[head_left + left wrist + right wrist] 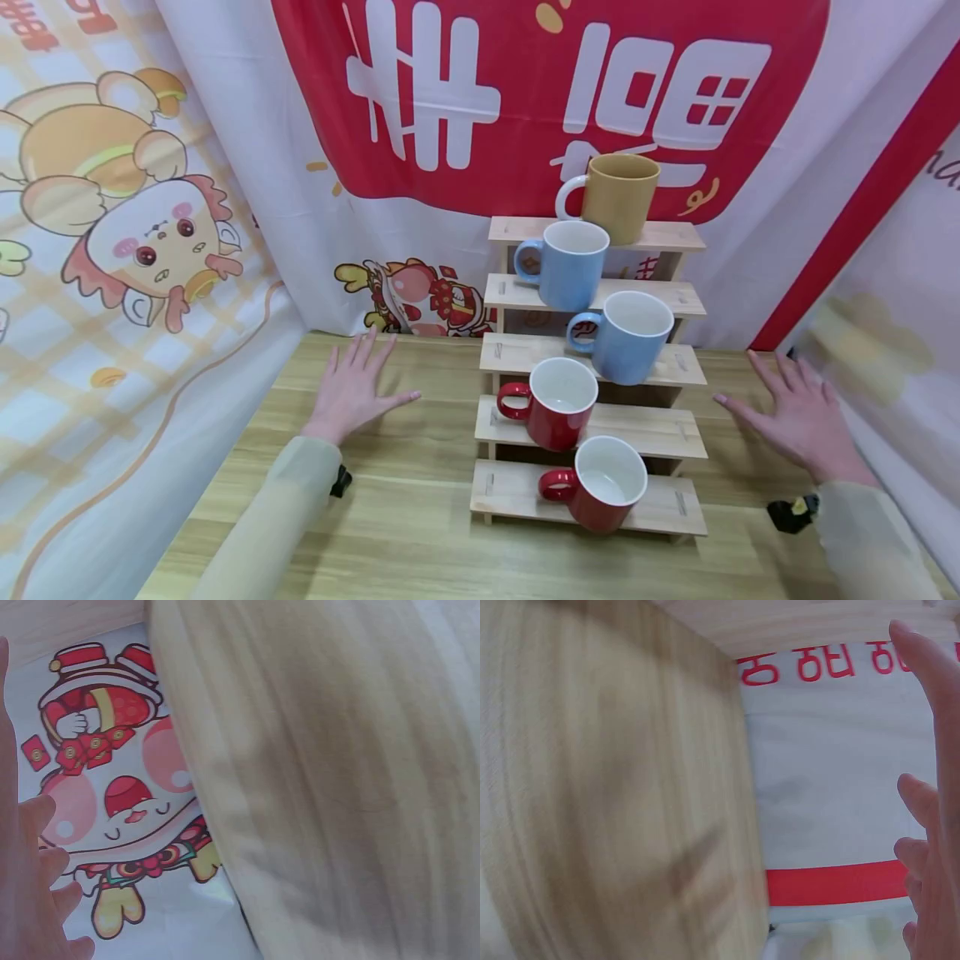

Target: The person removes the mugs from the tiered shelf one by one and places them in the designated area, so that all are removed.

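Note:
My left hand (352, 394) is spread flat, palm down, over the wooden table left of a stepped wooden rack (517, 490). On the rack's other side, my right hand (802, 417) is likewise spread, holding nothing. Mugs stand one per step, handles to the left: a tan mug (621, 200) on top, a blue mug (573, 271) below it, then another blue mug (633, 342), a red mug (558, 408) and, on the lowest step, a second red mug (606, 487). Both wrist views show only fingers, tabletop and cloth; no mug appears there.
White printed cloth (247, 208) hangs behind the table and along both sides, with a large red panel (525, 100) at the back. The wooden tabletop (405, 533) extends in front of the rack. Small black devices (789, 515) are worn at the wrists.

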### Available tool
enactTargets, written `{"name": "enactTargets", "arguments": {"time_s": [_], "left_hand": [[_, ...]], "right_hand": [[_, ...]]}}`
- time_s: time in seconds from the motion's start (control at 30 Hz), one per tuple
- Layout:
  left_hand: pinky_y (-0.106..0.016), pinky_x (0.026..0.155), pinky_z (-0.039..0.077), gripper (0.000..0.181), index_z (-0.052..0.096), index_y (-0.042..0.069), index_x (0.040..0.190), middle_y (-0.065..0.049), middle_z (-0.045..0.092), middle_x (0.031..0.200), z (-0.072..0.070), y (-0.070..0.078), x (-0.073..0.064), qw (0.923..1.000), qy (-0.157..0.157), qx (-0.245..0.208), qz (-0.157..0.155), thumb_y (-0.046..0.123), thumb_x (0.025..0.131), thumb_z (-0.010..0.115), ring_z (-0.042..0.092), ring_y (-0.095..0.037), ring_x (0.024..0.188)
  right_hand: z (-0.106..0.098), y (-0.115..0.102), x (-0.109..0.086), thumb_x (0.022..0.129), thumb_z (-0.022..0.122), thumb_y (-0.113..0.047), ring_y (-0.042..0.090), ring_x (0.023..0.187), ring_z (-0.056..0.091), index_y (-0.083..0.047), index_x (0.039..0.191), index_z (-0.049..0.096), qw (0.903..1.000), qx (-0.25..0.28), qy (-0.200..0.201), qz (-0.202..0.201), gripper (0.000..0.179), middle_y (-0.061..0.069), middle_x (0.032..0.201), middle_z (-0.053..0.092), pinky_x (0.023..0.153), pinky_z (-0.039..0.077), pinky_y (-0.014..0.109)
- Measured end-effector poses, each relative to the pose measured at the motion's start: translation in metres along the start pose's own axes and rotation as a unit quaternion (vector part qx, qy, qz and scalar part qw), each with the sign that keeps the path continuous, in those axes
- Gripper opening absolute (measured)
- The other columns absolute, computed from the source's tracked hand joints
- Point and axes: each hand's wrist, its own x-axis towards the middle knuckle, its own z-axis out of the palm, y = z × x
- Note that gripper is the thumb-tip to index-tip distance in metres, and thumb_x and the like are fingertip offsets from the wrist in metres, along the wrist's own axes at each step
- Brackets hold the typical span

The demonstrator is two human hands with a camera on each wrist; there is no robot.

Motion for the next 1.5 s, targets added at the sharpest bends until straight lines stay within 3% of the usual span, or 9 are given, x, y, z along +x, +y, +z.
{"name": "enactTargets", "arguments": {"time_s": [0.33, 0.5, 0.57, 0.63, 0.73, 0.8, 0.93, 1.17, 1.5], "left_hand": [[-0.052, 0.121, -0.009, 0.109, 0.005, 0.026, 0.165, -0.008, -0.002, 0.169, -0.024, 0.011, 0.006, 0.9984, 0.036, -0.043, -0.004, 0.089, 0.084, 0.044, -0.002, -0.03, 0.154], [-0.051, 0.123, -0.003, 0.103, 0.004, 0.028, 0.164, -0.006, 0.003, 0.169, -0.04, 0.024, 0.008, 0.9924, 0.053, -0.11, -0.008, 0.08, 0.089, 0.05, 0.0, -0.028, 0.154], [-0.056, 0.122, 0.004, 0.098, 0.006, 0.03, 0.164, -0.003, 0.007, 0.169, -0.046, 0.03, 0.008, 0.9841, 0.06, -0.167, -0.013, 0.075, 0.092, 0.053, 0.003, -0.029, 0.154], [-0.063, 0.12, 0.011, 0.092, 0.01, 0.033, 0.164, 0.0, 0.011, 0.169, -0.051, 0.035, 0.008, 0.97, 0.065, -0.233, -0.019, 0.069, 0.093, 0.057, 0.009, -0.03, 0.154], [-0.071, 0.115, 0.016, 0.086, 0.016, 0.039, 0.162, 0.006, 0.016, 0.167, -0.058, 0.044, 0.006, 0.9441, 0.065, -0.321, -0.032, 0.065, 0.094, 0.06, 0.016, -0.031, 0.152], [-0.073, 0.114, 0.017, 0.082, 0.019, 0.042, 0.161, 0.009, 0.019, 0.166, -0.062, 0.05, 0.006, 0.9284, 0.069, -0.363, -0.037, 0.063, 0.094, 0.063, 0.019, -0.031, 0.151], [-0.074, 0.113, 0.015, 0.077, 0.024, 0.047, 0.158, 0.012, 0.023, 0.164, -0.073, 0.062, 0.006, 0.9053, 0.087, -0.415, -0.03, 0.058, 0.094, 0.066, 0.02, -0.029, 0.151], [-0.071, 0.114, 0.018, 0.074, 0.031, 0.047, 0.156, 0.013, 0.03, 0.162, -0.088, 0.08, 0.014, 0.8862, 0.123, -0.447, 0.008, 0.052, 0.093, 0.07, 0.026, -0.023, 0.149], [-0.048, 0.106, 0.047, 0.075, 0.045, 0.041, 0.151, 0.017, 0.046, 0.15, -0.125, 0.111, 0.044, 0.8586, 0.159, -0.487, 0.022, 0.053, 0.086, 0.08, 0.044, -0.011, 0.137]], "right_hand": [[-0.029, -0.015, 0.004, 0.101, 0.057, -0.05, 0.05, 0.149, -0.007, -0.006, 0.163, 0.017, 0.9943, 0.094, 0.049, -0.007, 0.085, 0.034, 0.162, 0.007, 0.115, -0.008, 0.07], [-0.048, -0.032, 0.001, 0.106, 0.052, -0.043, 0.052, 0.149, 0.004, -0.005, 0.161, 0.023, 0.9781, 0.203, 0.04, 0.02, 0.073, 0.027, 0.165, 0.01, 0.113, 0.005, 0.075], [-0.054, -0.039, -0.001, 0.106, 0.052, -0.043, 0.052, 0.147, 0.013, -0.007, 0.162, 0.023, 0.9646, 0.258, 0.025, 0.046, 0.072, 0.027, 0.164, 0.015, 0.116, 0.014, 0.069], [-0.059, -0.044, -0.003, 0.105, 0.054, -0.046, 0.049, 0.145, 0.025, -0.01, 0.162, 0.024, 0.9523, 0.296, 0.01, 0.074, 0.074, 0.027, 0.162, 0.023, 0.118, 0.032, 0.046], [-0.061, -0.049, -0.008, 0.103, 0.057, -0.049, 0.029, 0.137, 0.042, -0.013, 0.161, 0.031, 0.9432, 0.318, -0.007, 0.096, 0.073, 0.022, 0.157, 0.038, 0.095, 0.044, 0.017], [-0.06, -0.051, -0.013, 0.102, 0.059, -0.049, 0.013, 0.125, 0.048, -0.014, 0.158, 0.038, 0.9437, 0.317, -0.013, 0.092, 0.069, 0.017, 0.151, 0.047, 0.078, 0.043, 0.011], [-0.052, -0.056, -0.022, 0.102, 0.062, -0.044, -0.009, 0.11, 0.049, -0.01, 0.153, 0.046, 0.9393, 0.333, -0.026, 0.078, 0.065, 0.003, 0.142, 0.058, 0.078, 0.044, 0.009], [-0.033, -0.069, -0.036, 0.098, 0.067, -0.049, -0.013, 0.102, 0.053, -0.004, 0.146, 0.053, 0.9395, 0.32, -0.071, 0.099, 0.068, 0.015, 0.138, 0.061, 0.081, 0.049, 0.017], [-0.003, -0.085, -0.049, 0.094, 0.071, -0.051, 0.03, 0.123, 0.054, -0.002, 0.138, 0.061, 0.9339, 0.316, -0.106, 0.129, 0.067, 0.017, 0.133, 0.064, 0.089, 0.049, 0.038]]}}
